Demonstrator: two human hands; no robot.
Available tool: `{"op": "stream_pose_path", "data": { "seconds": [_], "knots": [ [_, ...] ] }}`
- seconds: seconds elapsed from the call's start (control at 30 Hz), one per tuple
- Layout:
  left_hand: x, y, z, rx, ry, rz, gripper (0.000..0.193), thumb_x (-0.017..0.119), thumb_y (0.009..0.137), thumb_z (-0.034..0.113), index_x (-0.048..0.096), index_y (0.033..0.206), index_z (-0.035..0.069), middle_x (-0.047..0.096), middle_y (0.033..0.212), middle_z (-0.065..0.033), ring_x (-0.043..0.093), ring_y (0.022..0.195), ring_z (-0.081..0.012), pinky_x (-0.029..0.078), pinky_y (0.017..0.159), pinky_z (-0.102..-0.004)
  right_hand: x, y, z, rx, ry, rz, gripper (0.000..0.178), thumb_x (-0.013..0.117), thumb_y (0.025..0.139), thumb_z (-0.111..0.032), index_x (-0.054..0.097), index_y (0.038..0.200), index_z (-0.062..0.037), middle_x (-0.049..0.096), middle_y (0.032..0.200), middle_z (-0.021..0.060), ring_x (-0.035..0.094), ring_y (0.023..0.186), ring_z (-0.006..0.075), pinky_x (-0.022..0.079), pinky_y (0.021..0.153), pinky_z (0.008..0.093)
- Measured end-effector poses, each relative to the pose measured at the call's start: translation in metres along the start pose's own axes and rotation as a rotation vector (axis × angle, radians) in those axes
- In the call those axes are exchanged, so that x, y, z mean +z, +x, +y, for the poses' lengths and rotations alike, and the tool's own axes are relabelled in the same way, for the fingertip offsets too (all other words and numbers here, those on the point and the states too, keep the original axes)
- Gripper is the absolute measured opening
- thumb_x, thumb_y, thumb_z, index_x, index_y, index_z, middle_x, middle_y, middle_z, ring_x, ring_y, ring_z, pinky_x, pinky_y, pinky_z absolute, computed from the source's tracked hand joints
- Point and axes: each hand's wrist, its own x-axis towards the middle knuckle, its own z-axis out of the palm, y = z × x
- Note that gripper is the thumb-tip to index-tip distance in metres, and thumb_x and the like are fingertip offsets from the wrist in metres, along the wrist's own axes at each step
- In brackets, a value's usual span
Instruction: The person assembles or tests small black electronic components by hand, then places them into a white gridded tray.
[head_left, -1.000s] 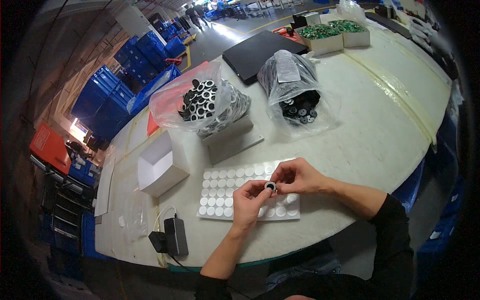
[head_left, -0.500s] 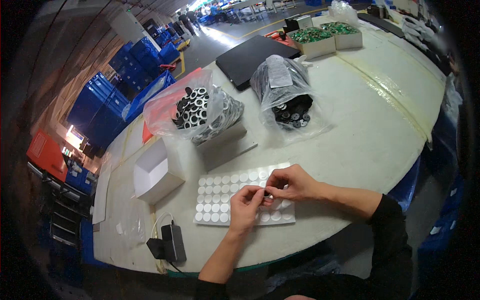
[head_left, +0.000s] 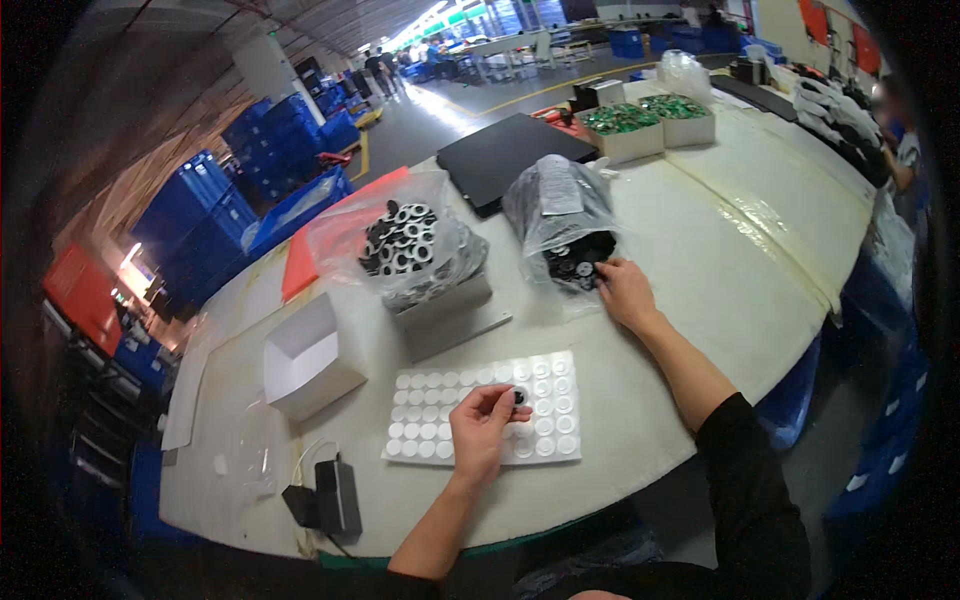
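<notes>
My left hand (head_left: 481, 430) is closed in a pinch round a small black ring-shaped part (head_left: 520, 397), held just over a white sheet of round stickers (head_left: 425, 450). To the far right of that, my right hand (head_left: 630, 295) reaches to the mouth of a clear plastic bag (head_left: 535, 205). Its fingertips are drawn together against the loose black discs (head_left: 572, 262) there; what lies between them is too small to make out. A second clear bag (head_left: 335, 240) holds many black-and-white rings (head_left: 405, 240) and stands left of the first.
An open white box (head_left: 315, 370) stands left of the sheet, with a black power adapter (head_left: 338, 495) near the front edge. Further back are a flat black panel (head_left: 505, 150) and white boxes of green circuit boards (head_left: 622, 120). Blue crates (head_left: 190, 215) stand beyond the table.
My right hand has parted from the left and moved up to the bag of black discs. The left hand stays over the sheet with the ring-shaped part. The view has tilted slightly.
</notes>
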Motion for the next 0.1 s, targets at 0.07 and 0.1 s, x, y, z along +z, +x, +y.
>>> {"op": "stream_pose_path", "data": {
  "seconds": [0.07, 0.1],
  "knots": [
    [-0.005, -0.002, 0.009, 0.075, 0.045, 0.003, 0.016, 0.06, 0.09, 0.003, 0.06, 0.103, -0.005, 0.064, 0.091, -0.013, 0.066, 0.078, -0.0201, 0.056, 0.073, -0.0299, -0.007, 0.007, -0.012, 0.143, 0.023, -0.165, 0.026, 0.064, 0.078, -0.009, 0.067, 0.103, -0.0059, 0.063, 0.099, 0.0197, 0.059, 0.094, 0.036, 0.048, 0.085, 0.0413],
    [-0.007, -0.001, 0.014, 0.121, 0.068, 0.002, 0.018, 0.061, 0.089, 0.003, 0.06, 0.105, -0.005, 0.065, 0.094, -0.0136, 0.066, 0.079, -0.0204, 0.056, 0.075, -0.0303, -0.016, 0.013, -0.015, 0.219, 0.06, -0.271, 0.027, 0.064, 0.078, -0.009, 0.067, 0.105, -0.0071, 0.063, 0.1, 0.0202, 0.058, 0.096, 0.0363, 0.047, 0.087, 0.0414]
  ]
}}
